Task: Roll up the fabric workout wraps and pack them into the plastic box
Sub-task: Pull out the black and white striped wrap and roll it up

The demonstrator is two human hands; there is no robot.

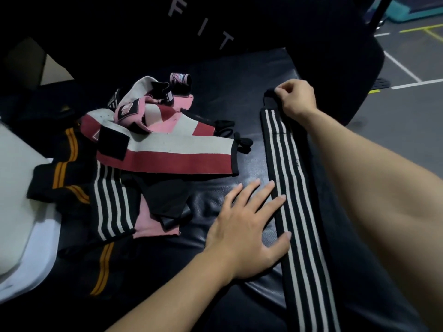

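Striped wrap point(291, 178) laid flat; far end pinched by right hand point(297, 99), pressed w/ left hand point(249, 226) fingers straight. Rolling probably needed next.

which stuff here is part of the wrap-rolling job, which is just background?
Job:
- black-and-white striped wrap, laid out flat
- right hand pinching its far end
- left hand flat on it
- pile of wraps
- white plastic box

Background:
- black padded bench
- marked floor

A black padded bench point(239, 75) stands on grey floor point(407, 121) with white lines point(402, 65).
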